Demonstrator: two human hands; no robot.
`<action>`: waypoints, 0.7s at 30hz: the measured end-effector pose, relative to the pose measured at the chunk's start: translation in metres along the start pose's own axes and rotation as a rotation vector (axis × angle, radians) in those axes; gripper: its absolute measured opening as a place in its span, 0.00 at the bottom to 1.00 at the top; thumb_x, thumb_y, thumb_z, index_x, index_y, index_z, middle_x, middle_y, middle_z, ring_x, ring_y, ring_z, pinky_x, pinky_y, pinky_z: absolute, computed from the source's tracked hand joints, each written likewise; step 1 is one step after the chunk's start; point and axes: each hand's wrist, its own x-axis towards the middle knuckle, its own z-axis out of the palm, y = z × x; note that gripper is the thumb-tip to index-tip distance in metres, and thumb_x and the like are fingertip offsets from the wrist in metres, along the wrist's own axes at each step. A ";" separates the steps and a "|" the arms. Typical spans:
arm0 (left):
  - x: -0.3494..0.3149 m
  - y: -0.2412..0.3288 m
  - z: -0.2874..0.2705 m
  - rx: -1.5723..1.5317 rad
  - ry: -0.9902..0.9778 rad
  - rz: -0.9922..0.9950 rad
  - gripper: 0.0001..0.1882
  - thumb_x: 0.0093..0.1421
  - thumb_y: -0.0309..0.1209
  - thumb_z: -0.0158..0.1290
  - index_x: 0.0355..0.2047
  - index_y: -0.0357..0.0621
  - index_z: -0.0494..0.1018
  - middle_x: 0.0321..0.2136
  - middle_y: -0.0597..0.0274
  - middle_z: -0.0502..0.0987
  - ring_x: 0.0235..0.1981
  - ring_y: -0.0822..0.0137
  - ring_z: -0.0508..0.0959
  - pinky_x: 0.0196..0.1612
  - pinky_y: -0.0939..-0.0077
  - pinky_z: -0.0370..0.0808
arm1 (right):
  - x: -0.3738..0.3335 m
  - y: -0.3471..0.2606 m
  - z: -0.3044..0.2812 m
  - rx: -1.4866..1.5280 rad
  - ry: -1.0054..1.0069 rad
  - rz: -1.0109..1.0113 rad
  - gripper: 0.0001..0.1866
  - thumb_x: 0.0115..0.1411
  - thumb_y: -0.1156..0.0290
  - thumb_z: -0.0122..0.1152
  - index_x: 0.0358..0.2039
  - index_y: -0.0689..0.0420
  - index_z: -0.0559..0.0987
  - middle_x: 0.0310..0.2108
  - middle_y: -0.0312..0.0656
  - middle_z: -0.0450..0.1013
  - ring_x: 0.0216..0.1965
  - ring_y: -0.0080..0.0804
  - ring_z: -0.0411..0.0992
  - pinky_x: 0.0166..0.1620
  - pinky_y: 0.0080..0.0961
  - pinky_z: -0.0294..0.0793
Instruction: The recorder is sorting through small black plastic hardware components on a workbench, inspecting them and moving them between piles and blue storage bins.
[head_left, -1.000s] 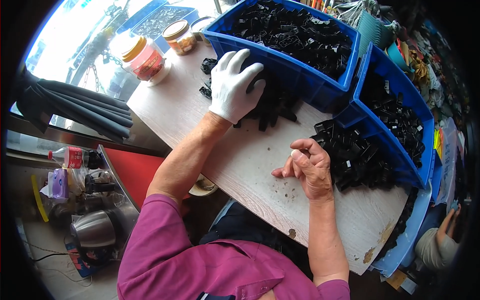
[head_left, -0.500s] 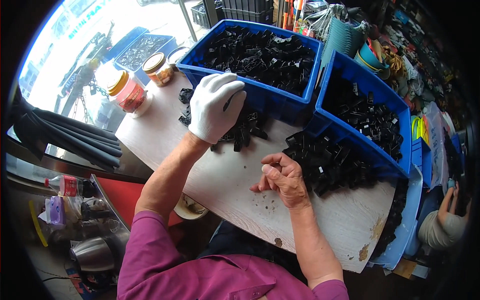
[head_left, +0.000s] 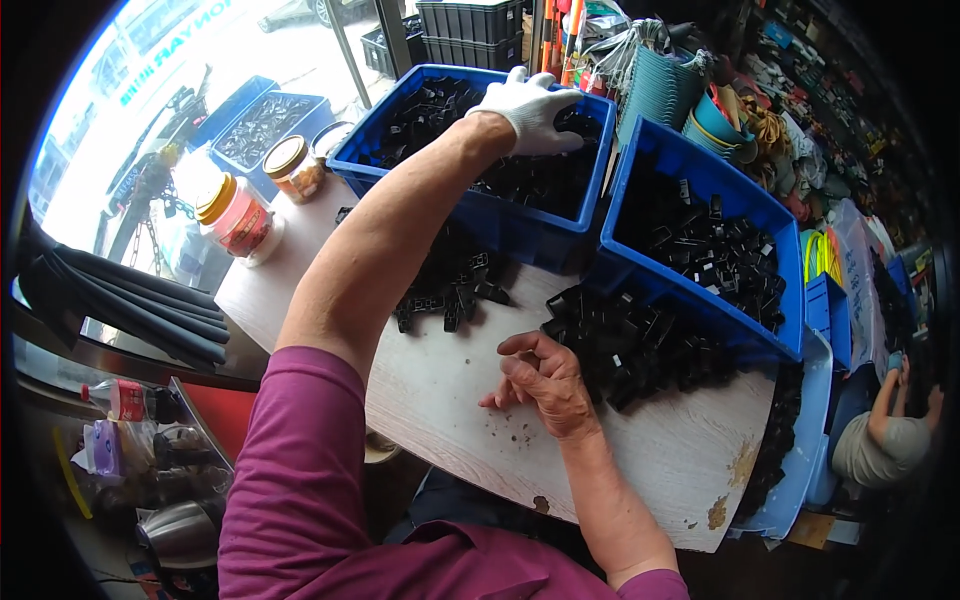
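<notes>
My left hand (head_left: 530, 110), in a white knit glove, is over the far blue bin (head_left: 535, 212). Its fingers are spread above the small black plastic parts (head_left: 425, 115) heaped inside, and no part shows in its grasp. Bare and loosely curled, my right hand (head_left: 548, 385) hovers at or rests on the pale wooden table (head_left: 430, 385); its fingers are a little apart and hold nothing I can see. Beside it on the right lies a pile of black plastic parts (head_left: 630, 345). A smaller group of the parts (head_left: 455, 290) lies beneath my left forearm.
A second blue bin (head_left: 700, 290) of black parts stands at the right. Two lidded jars, one red (head_left: 238, 218) and one smaller (head_left: 293, 168), sit at the table's left edge. Stacked baskets (head_left: 660, 85) are behind. Another person (head_left: 880, 445) is at the far right.
My left hand has reached forward and right, from the near side of the far bin to over its contents, and its fingers have spread. The right hand keeps nearly the same pose.
</notes>
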 end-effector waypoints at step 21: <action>-0.004 0.001 0.017 -0.144 -0.166 -0.165 0.29 0.56 0.52 0.59 0.59 0.67 0.78 0.52 0.56 0.82 0.53 0.54 0.82 0.58 0.60 0.79 | 0.001 0.002 -0.002 -0.015 -0.016 -0.017 0.15 0.67 0.67 0.66 0.48 0.62 0.77 0.21 0.33 0.72 0.25 0.24 0.78 0.35 0.27 0.84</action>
